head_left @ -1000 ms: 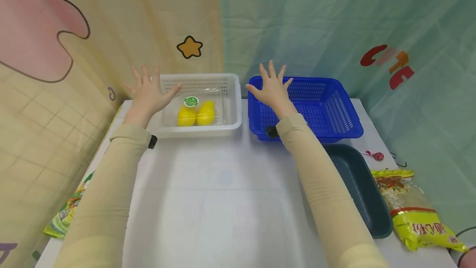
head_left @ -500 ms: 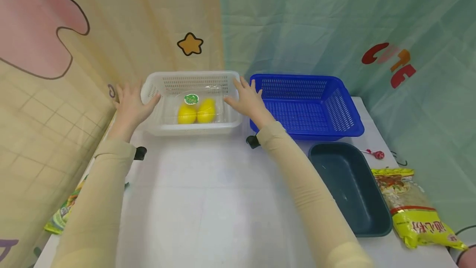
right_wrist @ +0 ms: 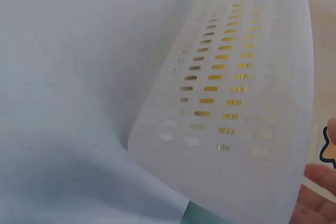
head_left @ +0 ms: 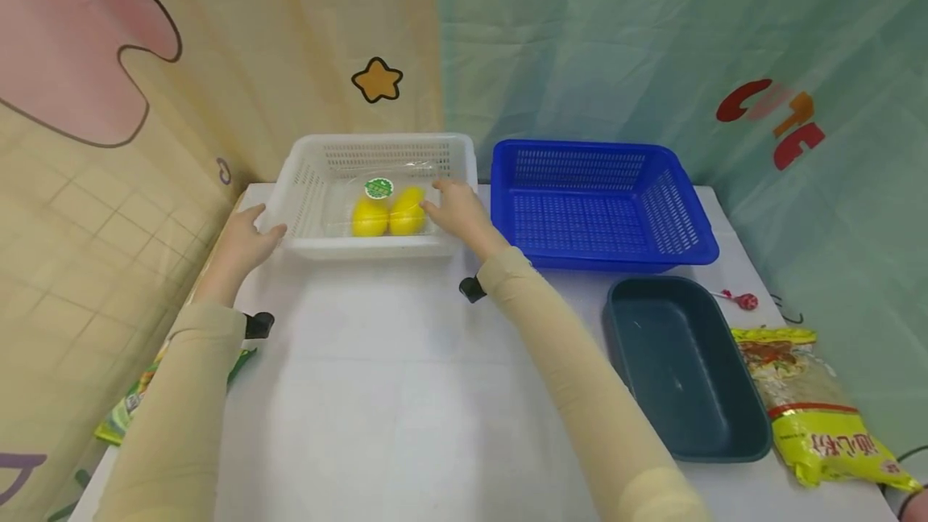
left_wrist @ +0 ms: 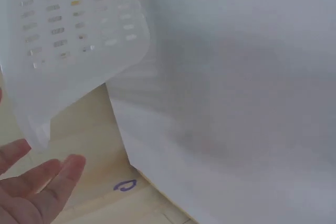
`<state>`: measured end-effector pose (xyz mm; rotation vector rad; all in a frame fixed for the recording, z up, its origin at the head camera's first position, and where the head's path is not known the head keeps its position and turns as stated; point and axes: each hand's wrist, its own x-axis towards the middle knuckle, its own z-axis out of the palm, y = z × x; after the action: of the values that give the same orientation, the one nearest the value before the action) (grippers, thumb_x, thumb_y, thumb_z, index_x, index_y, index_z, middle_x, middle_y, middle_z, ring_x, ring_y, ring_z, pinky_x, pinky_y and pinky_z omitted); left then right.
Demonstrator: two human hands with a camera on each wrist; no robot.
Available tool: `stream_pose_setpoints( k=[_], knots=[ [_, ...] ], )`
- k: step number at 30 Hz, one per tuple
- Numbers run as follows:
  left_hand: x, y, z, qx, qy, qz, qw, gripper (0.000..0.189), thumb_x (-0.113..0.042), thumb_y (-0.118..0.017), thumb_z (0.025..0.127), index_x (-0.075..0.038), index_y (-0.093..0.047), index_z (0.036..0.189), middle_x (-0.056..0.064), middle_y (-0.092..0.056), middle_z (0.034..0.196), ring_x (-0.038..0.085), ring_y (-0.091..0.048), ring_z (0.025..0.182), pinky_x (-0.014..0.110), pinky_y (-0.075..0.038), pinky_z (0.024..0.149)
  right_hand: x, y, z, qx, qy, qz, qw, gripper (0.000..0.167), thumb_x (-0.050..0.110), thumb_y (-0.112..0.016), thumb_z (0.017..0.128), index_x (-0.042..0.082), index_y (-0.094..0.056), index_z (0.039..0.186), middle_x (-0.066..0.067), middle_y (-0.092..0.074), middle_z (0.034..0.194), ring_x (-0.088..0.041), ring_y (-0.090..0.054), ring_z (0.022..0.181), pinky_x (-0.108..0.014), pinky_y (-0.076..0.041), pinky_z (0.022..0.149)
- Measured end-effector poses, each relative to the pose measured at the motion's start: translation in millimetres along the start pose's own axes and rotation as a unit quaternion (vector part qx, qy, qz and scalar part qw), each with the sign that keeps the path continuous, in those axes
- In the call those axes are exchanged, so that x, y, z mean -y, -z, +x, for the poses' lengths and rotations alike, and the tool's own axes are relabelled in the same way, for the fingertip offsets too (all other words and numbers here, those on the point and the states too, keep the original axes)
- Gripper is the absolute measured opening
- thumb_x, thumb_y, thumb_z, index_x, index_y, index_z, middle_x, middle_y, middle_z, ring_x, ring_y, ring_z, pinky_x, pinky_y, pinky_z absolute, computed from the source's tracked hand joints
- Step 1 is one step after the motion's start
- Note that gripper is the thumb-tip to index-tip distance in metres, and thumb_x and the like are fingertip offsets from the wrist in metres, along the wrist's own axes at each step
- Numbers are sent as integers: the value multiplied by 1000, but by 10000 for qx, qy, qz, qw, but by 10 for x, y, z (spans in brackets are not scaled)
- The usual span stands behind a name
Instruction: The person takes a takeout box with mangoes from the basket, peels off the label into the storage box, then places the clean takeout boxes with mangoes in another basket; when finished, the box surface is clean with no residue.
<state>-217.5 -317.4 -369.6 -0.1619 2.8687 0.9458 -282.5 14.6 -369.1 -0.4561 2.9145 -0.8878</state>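
In the head view a white slotted basket (head_left: 341,247) stands at the back left of the table. Inside it lies a clear plastic package (head_left: 341,204) with two yellow lemon-like fruits (head_left: 408,212) and a green round sticker. My right hand (head_left: 461,212) reaches over the basket's right end, thumb and finger extended toward the package. Beside the left end is my left hand (head_left: 242,248), thumb and fingers spread apart. The left wrist view shows its fingers (left_wrist: 64,182) just below the basket's corner. In the right wrist view fingers (right_wrist: 319,178) appear past the rim.
A blue slotted basket (head_left: 605,263) stands right of the white one. In front of it is a dark green tray (head_left: 681,377). A lollipop (head_left: 745,301) and a yellow food bag (head_left: 826,417) lie at the right edge. A green packet (head_left: 119,421) lies behind the left sleeve.
Both hands have come down from above the baskets. The right hand moved left from the blue basket to the white basket's right end; the left hand moved left and nearer.
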Motion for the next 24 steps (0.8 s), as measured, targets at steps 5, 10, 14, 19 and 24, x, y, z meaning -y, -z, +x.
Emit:
stream_pose_setpoints(
  k=[5, 10, 14, 19, 24],
  knots=[
    [43, 16, -21, 161, 330, -215, 9991, 66, -30, -38, 104, 9, -15, 152, 35, -19, 156, 58, -29, 136, 71, -28, 109, 41, -85, 21, -20, -468, 306, 9984, 49, 31, -58, 99, -2, -54, 135, -18, -59, 137, -31, -58, 125, -40, -47, 108],
    [55, -10, 1, -144, 157, -80, 9997, 60, -21, -47, 100, 12, -29, 147, 35, -33, 149, 53, -40, 133, 64, -35, 109, 91, -154, 40, -40, -934, 250, 9953, 49, 32, -59, 99, -2, -53, 133, -18, -61, 133, -30, -61, 119, -38, -51, 104],
    [89, -7, 26, -139, -17, 21, 9999, 59, -17, -50, 100, 16, -31, 144, 38, -36, 146, 53, -42, 130, 61, -39, 107, 130, -186, 51, -6, -1187, 185, 9928, 56, 33, -60, 98, -4, -47, 138, -21, -61, 132, -30, -64, 113, -38, -53, 101],
    [132, 52, 38, 331, 3, -44, 9994, 62, -16, -50, 101, 15, -24, 147, 42, -33, 145, 55, -37, 133, 63, -38, 107, 138, -217, 56, 11, -1435, 387, 9889, 60, 30, -60, 98, -5, -41, 143, -22, -58, 134, -30, -63, 112, -39, -52, 101],
    [132, 104, 49, 554, 96, -60, 9984, 64, -18, -51, 101, 13, -22, 149, 43, -33, 144, 56, -36, 132, 65, -36, 108, 126, -233, 66, -41, -1458, 613, 9874, 48, 25, -61, 98, -7, -49, 132, -22, -62, 124, -29, -64, 105, -37, -55, 96]
  ],
)
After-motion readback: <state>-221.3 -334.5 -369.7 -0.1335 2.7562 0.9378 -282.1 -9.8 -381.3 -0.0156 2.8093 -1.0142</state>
